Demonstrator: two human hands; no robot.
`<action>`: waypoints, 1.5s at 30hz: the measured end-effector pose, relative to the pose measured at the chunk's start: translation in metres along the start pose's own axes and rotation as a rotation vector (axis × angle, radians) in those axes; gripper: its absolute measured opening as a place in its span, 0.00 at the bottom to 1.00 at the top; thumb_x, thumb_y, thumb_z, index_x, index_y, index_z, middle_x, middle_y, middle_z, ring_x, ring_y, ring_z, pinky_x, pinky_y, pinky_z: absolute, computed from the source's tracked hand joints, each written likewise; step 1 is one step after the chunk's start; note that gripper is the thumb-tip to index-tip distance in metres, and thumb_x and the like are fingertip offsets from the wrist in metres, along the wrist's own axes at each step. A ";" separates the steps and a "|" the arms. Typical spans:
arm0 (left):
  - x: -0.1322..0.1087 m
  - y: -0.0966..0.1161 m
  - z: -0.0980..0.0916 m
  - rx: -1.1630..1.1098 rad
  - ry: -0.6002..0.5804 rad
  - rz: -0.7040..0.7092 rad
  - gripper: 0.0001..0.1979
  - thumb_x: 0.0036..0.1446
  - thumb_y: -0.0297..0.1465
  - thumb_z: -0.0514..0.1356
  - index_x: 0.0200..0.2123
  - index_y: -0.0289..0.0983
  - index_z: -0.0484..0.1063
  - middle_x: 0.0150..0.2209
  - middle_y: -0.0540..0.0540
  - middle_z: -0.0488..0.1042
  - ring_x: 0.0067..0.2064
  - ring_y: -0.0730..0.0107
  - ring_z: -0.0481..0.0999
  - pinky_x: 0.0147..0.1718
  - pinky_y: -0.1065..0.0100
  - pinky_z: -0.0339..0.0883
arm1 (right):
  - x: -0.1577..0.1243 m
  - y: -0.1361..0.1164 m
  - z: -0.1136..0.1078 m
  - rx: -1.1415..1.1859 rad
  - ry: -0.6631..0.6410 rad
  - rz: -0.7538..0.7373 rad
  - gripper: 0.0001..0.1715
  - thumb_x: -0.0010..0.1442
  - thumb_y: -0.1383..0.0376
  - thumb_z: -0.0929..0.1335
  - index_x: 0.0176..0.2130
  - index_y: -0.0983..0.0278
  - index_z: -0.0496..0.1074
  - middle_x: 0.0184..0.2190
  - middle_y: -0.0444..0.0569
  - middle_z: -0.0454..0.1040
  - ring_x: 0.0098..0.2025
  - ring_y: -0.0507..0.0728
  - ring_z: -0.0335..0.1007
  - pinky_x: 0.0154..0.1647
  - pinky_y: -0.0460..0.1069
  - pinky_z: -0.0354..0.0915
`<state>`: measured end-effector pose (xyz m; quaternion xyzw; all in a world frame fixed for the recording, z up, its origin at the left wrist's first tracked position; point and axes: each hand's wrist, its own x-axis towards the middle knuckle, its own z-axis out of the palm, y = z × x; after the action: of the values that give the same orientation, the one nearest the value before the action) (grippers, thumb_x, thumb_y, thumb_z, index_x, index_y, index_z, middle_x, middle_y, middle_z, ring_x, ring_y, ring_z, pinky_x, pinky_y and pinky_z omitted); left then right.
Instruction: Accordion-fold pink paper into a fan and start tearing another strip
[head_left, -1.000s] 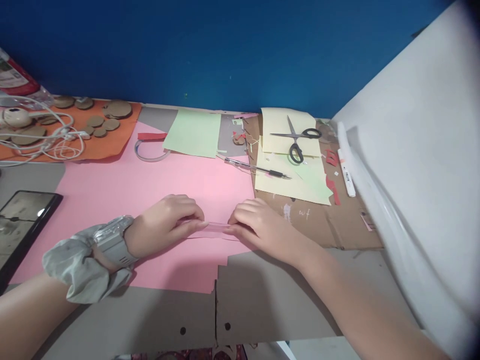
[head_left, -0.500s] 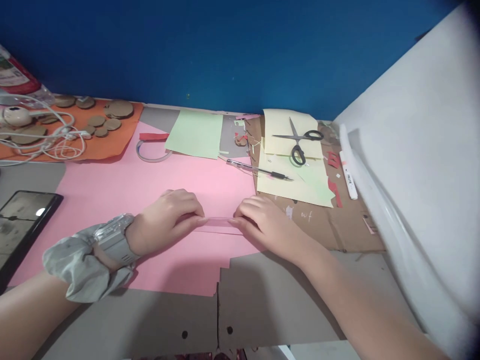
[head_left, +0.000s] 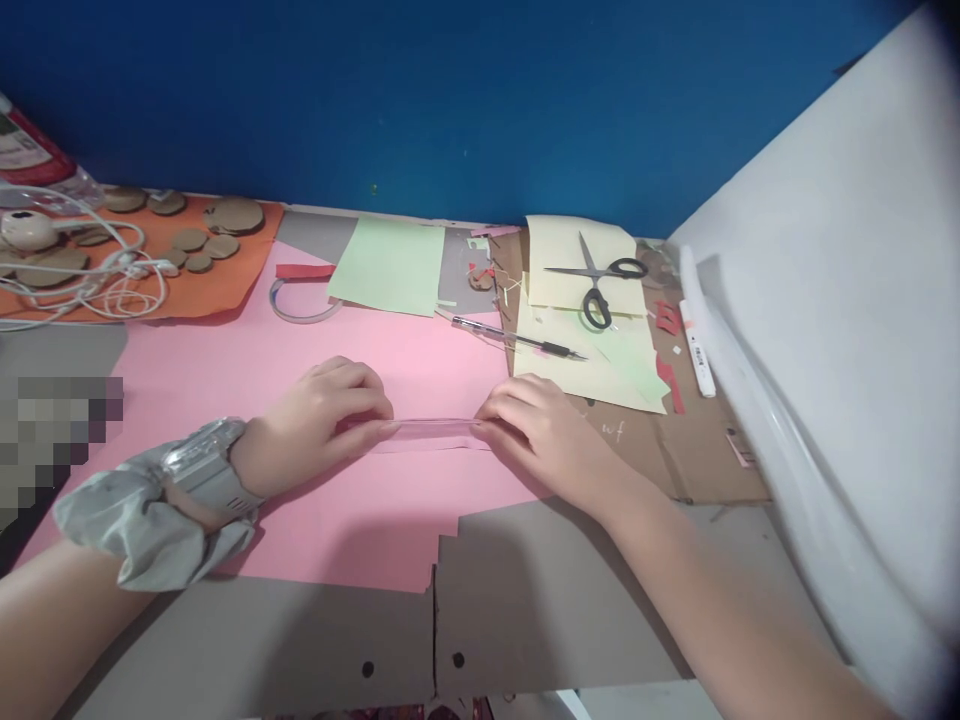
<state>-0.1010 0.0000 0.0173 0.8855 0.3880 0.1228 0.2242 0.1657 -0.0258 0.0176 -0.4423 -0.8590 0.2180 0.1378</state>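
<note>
Between my two hands runs a narrow folded strip of pink paper (head_left: 435,430), low over a large pink sheet (head_left: 300,530). My left hand (head_left: 326,415) pinches the strip's left end between thumb and fingers. Its right end is gripped the same way by my right hand (head_left: 540,425). Both fingertips curl over the paper, so the strip's ends are hidden. A grey scrunchie (head_left: 154,510) and a grey watch (head_left: 214,475) sit on my left wrist.
Black-handled scissors (head_left: 596,280) lie on cream paper (head_left: 547,365) at back right. A pen (head_left: 517,338), green paper (head_left: 390,265), a tape-like ring (head_left: 306,315) and a white marker (head_left: 697,350) are nearby. Cardboard discs (head_left: 234,215) and white earphones (head_left: 30,230) rest on orange paper (head_left: 225,290).
My hands have moved slightly apart and away from me, so a longer stretch of the pink strip shows between them. My left hand has shifted left.
</note>
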 end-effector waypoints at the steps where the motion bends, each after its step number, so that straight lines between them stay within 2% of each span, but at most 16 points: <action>1: 0.000 0.002 0.001 0.022 0.000 -0.005 0.12 0.60 0.36 0.52 0.32 0.39 0.73 0.35 0.47 0.71 0.39 0.64 0.67 0.43 0.61 0.59 | 0.001 -0.001 0.002 0.004 -0.002 -0.008 0.14 0.66 0.59 0.60 0.38 0.63 0.70 0.37 0.50 0.71 0.42 0.56 0.63 0.46 0.52 0.56; 4: 0.001 0.011 0.005 0.090 0.008 -0.014 0.12 0.61 0.37 0.51 0.34 0.40 0.73 0.36 0.46 0.71 0.41 0.63 0.67 0.44 0.59 0.58 | 0.004 -0.005 0.008 0.009 0.006 -0.031 0.14 0.65 0.59 0.60 0.40 0.64 0.70 0.38 0.50 0.71 0.42 0.57 0.63 0.47 0.53 0.56; 8: 0.002 0.021 0.012 0.177 0.040 -0.005 0.13 0.62 0.36 0.50 0.36 0.40 0.73 0.37 0.46 0.72 0.41 0.62 0.67 0.43 0.57 0.57 | 0.006 -0.008 0.015 0.003 0.025 -0.040 0.15 0.66 0.59 0.59 0.39 0.65 0.70 0.36 0.50 0.72 0.41 0.57 0.63 0.45 0.52 0.56; 13: 0.005 0.024 0.017 0.140 0.030 0.006 0.14 0.62 0.38 0.50 0.36 0.38 0.72 0.36 0.46 0.72 0.41 0.63 0.67 0.43 0.59 0.58 | 0.005 -0.010 0.019 -0.006 0.060 -0.078 0.15 0.66 0.62 0.59 0.42 0.64 0.71 0.36 0.50 0.71 0.41 0.56 0.62 0.45 0.53 0.56; 18: 0.007 0.021 0.017 0.111 0.047 0.047 0.12 0.62 0.35 0.51 0.36 0.39 0.73 0.36 0.47 0.72 0.41 0.65 0.67 0.44 0.60 0.59 | 0.003 -0.009 0.023 -0.041 0.117 -0.105 0.13 0.65 0.64 0.60 0.45 0.63 0.71 0.36 0.50 0.70 0.44 0.57 0.61 0.47 0.53 0.55; 23: 0.005 0.019 0.018 0.124 0.085 0.075 0.10 0.62 0.33 0.52 0.37 0.39 0.73 0.36 0.47 0.72 0.40 0.65 0.67 0.43 0.61 0.59 | 0.002 -0.007 0.023 -0.056 0.096 -0.104 0.11 0.65 0.68 0.61 0.43 0.65 0.71 0.36 0.49 0.70 0.43 0.56 0.61 0.46 0.52 0.56; 27: 0.005 0.016 0.017 0.159 0.083 0.061 0.11 0.61 0.35 0.53 0.33 0.38 0.73 0.31 0.47 0.70 0.37 0.65 0.67 0.40 0.61 0.59 | 0.002 -0.006 0.019 -0.071 0.072 -0.097 0.10 0.64 0.67 0.61 0.38 0.67 0.72 0.34 0.50 0.69 0.38 0.55 0.62 0.41 0.51 0.57; 31: 0.005 0.010 0.012 0.167 0.030 -0.007 0.14 0.60 0.39 0.54 0.30 0.36 0.71 0.29 0.47 0.68 0.34 0.66 0.66 0.37 0.62 0.59 | 0.002 -0.005 0.018 -0.085 0.050 -0.092 0.10 0.64 0.68 0.61 0.38 0.67 0.71 0.35 0.50 0.69 0.36 0.54 0.62 0.38 0.50 0.57; 37: 0.003 0.001 0.008 0.100 -0.009 0.048 0.14 0.62 0.37 0.52 0.31 0.35 0.70 0.31 0.46 0.68 0.36 0.67 0.65 0.38 0.64 0.61 | 0.002 -0.002 0.013 -0.050 0.069 -0.034 0.11 0.65 0.63 0.61 0.36 0.66 0.70 0.34 0.48 0.69 0.36 0.54 0.63 0.42 0.50 0.57; 41: -0.001 -0.005 0.005 0.073 -0.020 0.091 0.11 0.62 0.35 0.52 0.33 0.35 0.69 0.33 0.46 0.69 0.37 0.67 0.66 0.40 0.65 0.61 | 0.001 -0.002 0.007 -0.039 0.039 0.007 0.09 0.65 0.63 0.62 0.34 0.64 0.68 0.34 0.45 0.69 0.36 0.52 0.63 0.47 0.51 0.54; 45: -0.004 -0.014 -0.002 0.079 -0.027 0.100 0.11 0.61 0.36 0.53 0.33 0.35 0.70 0.32 0.47 0.69 0.37 0.68 0.66 0.39 0.65 0.61 | 0.000 0.000 0.001 -0.054 0.014 0.023 0.10 0.65 0.62 0.61 0.33 0.63 0.66 0.34 0.45 0.70 0.37 0.52 0.63 0.48 0.51 0.53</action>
<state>-0.1138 0.0063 0.0121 0.9135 0.3447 0.1067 0.1879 0.1654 -0.0266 0.0169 -0.4572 -0.8584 0.1934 0.1294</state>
